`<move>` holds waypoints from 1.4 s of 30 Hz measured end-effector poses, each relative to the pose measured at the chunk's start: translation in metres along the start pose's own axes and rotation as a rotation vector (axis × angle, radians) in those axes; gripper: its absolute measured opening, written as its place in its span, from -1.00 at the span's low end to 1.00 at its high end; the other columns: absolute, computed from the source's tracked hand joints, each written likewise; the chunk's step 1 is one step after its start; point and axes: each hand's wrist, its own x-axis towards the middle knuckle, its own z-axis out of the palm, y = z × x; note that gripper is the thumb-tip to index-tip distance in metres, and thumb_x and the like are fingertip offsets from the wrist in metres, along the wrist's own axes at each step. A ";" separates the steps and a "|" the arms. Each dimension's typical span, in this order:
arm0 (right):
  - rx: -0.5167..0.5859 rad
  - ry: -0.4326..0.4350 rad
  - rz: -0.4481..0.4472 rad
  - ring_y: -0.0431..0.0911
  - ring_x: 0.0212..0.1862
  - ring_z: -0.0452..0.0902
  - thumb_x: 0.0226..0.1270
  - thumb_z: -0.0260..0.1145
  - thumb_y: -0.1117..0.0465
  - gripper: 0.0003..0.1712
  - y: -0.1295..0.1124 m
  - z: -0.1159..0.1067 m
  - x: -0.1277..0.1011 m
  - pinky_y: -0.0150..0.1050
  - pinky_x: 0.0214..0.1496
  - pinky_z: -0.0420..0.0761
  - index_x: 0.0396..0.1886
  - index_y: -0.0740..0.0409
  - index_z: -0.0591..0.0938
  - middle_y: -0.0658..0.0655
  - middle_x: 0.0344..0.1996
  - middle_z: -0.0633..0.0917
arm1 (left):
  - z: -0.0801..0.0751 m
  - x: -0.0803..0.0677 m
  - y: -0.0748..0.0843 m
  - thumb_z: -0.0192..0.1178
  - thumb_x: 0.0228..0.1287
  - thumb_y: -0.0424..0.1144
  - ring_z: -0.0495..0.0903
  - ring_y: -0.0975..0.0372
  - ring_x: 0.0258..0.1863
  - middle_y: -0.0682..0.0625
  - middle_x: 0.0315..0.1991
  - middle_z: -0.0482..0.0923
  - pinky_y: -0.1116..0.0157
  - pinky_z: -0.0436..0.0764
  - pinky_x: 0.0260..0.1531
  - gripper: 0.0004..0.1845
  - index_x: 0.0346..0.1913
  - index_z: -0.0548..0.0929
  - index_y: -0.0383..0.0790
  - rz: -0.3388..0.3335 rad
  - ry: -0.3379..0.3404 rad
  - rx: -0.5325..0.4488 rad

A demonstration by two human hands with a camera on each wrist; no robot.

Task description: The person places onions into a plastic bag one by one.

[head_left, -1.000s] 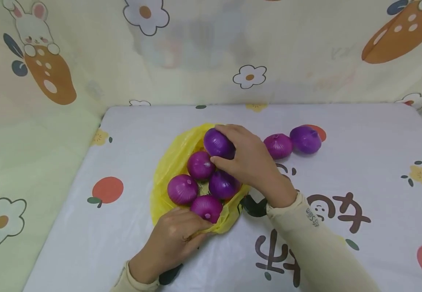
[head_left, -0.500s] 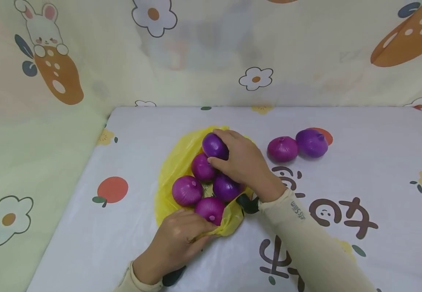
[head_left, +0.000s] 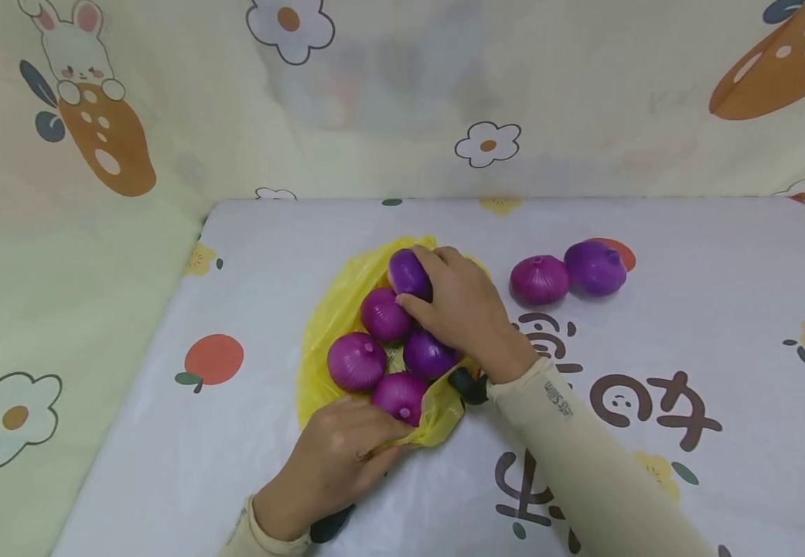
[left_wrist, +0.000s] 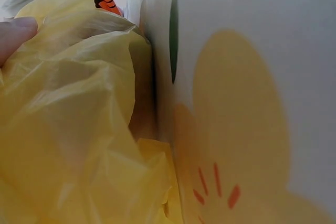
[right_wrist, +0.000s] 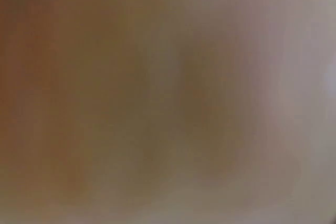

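Note:
In the head view, a yellow plastic bag [head_left: 322, 325] lies with its mouth spread around several purple onions. My right hand [head_left: 468, 309] grips one onion [head_left: 407, 272] at the bag's far side, its fingers over the top and right of it. Just below that are a magenta onion [head_left: 384, 315] and a darker one [head_left: 428, 353]. My left hand [head_left: 335, 456] pinches the bag's near rim beside another onion [head_left: 400, 397]. The left wrist view has the crumpled bag [left_wrist: 68, 108] and a fingertip [left_wrist: 18, 35] against it. Blur fills the right wrist view.
Two more onions, one magenta [head_left: 540, 280] and one violet [head_left: 595, 268], sit side by side on the printed white tablecloth [head_left: 708, 309], right of the bag. A patterned cloth wall [head_left: 374, 162] rises behind the table. Black wrist straps [head_left: 468, 385] show under the sleeves.
My right hand has shifted a little left with its onion, farther over the bag's contents. The left hand keeps its hold on the rim. The head view has shifted slightly.

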 end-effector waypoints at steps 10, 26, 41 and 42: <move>-0.143 -0.072 0.021 0.19 0.42 0.45 0.47 0.26 -0.11 -0.17 0.003 0.001 -0.001 0.18 0.57 0.23 0.58 0.21 0.34 0.33 0.40 0.51 | 0.006 0.000 0.000 0.57 0.06 -0.32 0.70 0.32 -0.31 0.15 -0.32 0.79 0.38 0.65 -0.18 -0.82 -0.24 0.84 -0.11 0.005 0.016 -0.011; -0.109 -0.079 -0.155 0.09 0.38 0.49 0.49 0.30 -0.09 -0.32 -0.038 0.028 0.016 0.22 0.56 0.24 0.49 0.08 0.49 0.19 0.33 0.60 | -0.015 -0.035 -0.001 0.18 0.56 -0.01 0.65 0.33 -0.37 0.17 -0.34 0.77 0.41 0.59 -0.25 -0.69 -0.21 0.83 -0.09 -0.052 0.109 0.041; 0.113 0.108 0.089 0.24 0.45 0.38 0.40 0.33 0.15 -0.34 0.068 -0.027 -0.014 0.19 0.46 0.41 0.46 0.24 0.49 0.35 0.41 0.49 | 0.000 -0.023 0.000 0.40 0.38 -0.20 0.67 0.32 -0.31 0.16 -0.28 0.78 0.40 0.58 -0.19 -0.93 -0.18 0.82 -0.09 -0.031 0.127 -0.005; 0.095 0.090 0.109 0.26 0.44 0.37 0.40 0.33 0.17 -0.33 0.075 -0.028 -0.016 0.21 0.45 0.42 0.47 0.25 0.47 0.36 0.41 0.47 | 0.003 -0.022 0.000 0.45 0.30 -0.24 0.68 0.32 -0.31 0.16 -0.28 0.78 0.40 0.59 -0.19 -0.92 -0.18 0.82 -0.09 -0.028 0.124 -0.009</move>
